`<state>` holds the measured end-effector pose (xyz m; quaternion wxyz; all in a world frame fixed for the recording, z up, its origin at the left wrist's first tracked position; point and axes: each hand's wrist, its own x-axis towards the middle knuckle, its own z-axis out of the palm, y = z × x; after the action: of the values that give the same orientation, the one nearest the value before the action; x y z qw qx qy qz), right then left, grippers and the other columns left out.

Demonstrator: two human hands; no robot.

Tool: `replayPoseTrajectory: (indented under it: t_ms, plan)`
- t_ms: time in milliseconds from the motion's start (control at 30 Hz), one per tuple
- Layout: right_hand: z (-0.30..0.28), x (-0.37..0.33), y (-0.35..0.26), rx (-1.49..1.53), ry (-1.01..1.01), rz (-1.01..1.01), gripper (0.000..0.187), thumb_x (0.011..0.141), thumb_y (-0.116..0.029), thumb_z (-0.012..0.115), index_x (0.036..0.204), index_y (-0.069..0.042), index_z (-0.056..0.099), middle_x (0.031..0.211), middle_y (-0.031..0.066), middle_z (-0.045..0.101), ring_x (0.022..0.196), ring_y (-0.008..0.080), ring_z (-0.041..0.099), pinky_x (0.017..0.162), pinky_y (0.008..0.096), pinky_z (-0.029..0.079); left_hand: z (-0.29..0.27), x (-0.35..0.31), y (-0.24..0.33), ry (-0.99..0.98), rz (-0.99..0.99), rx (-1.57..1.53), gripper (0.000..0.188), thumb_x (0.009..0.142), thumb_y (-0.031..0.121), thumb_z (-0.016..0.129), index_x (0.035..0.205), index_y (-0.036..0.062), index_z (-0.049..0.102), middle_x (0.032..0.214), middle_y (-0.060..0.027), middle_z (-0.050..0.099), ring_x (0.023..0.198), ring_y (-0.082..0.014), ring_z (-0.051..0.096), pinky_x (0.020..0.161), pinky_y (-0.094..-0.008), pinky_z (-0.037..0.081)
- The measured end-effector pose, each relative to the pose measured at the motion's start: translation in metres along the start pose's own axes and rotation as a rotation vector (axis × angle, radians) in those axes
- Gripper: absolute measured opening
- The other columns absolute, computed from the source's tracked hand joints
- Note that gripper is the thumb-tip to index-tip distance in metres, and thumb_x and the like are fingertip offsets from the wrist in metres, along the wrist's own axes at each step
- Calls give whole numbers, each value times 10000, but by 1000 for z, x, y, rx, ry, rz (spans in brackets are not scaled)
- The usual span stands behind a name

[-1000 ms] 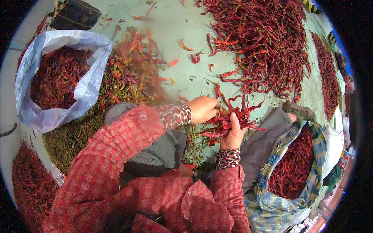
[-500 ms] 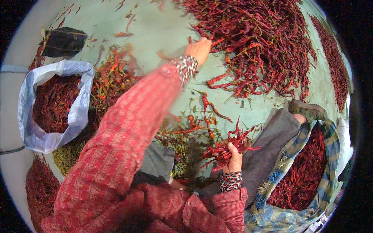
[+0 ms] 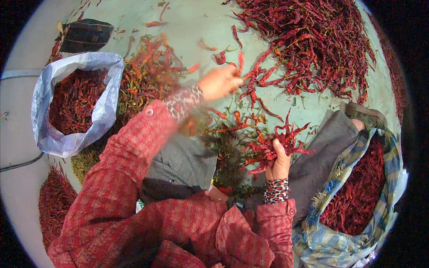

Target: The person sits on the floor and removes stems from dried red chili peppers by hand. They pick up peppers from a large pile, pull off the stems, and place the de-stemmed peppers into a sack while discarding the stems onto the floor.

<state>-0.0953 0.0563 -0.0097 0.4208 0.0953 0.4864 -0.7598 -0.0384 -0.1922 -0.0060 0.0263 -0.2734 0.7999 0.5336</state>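
My left hand, arm stretched out over the floor, has its fingers pinched together on a red dried chili that sticks up past them, slightly blurred. Just beyond it to the right spreads a large heap of dried red chilies, with loose ones trailing from its near edge. In front of my body, my right hand grips a bunch of dried chilies, thumb on top and tips fanning outward. Below the left hand lie scattered orange-red chilies among stems and bits.
A white woven sack of chilies stands open at left, beside a pile of orange and greenish chilies. A dark pouch-like object lies behind it. At right, a checked cloth surrounds deep-red chilies, next to my outstretched leg.
My left hand has drawn back from the large heap, toward me and to the left, with a chili in its fingers. The right hand keeps its bunch. The whole view has shifted slightly.
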Motion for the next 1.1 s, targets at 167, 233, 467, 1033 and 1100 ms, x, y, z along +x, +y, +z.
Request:
replayPoseTrajectory:
  t_ms: [167, 233, 467, 1033, 1100]
  plan:
    - [26, -6, 9, 22, -19, -72, 301, 755, -24, 552, 1049, -13, 493, 960, 71, 562, 817, 167, 553, 706, 293, 461, 51, -58, 27, -150, 327, 522, 217, 815, 284, 448, 823, 68, 471, 664, -142, 546, 630, -337, 546, 551, -433, 429]
    - [17, -9, 8, -79, -34, -48, 272, 753, -46, 556, 1019, -16, 502, 928, 50, 561, 793, 154, 547, 707, 288, 455, 56, -66, 29, -174, 365, 511, 226, 814, 289, 449, 792, 65, 460, 660, -144, 543, 627, -345, 539, 538, -445, 422]
    - [4, -28, -3, -42, -157, -42, 277, 729, -150, 560, 952, 8, 515, 882, 93, 571, 774, 201, 560, 717, 334, 463, 44, -59, 27, -288, 227, -293, 323, 860, 335, 414, 983, 59, 528, 679, 13, 536, 568, -62, 473, 532, -216, 403]
    - [46, -50, 9, -97, -79, 116, 356, 735, -220, 543, 988, 24, 485, 877, 127, 561, 775, 230, 555, 704, 362, 460, 45, -73, 31, 73, 621, 86, 164, 750, 184, 529, 834, 51, 576, 762, -121, 572, 708, -290, 551, 639, -357, 450]
    - [43, -47, 17, -234, -187, 64, 331, 726, -167, 541, 981, 35, 481, 842, 127, 577, 752, 227, 562, 684, 341, 464, 49, -45, 6, 245, 568, 362, 167, 771, 190, 502, 824, 47, 572, 745, -127, 561, 714, -291, 548, 631, -377, 444]
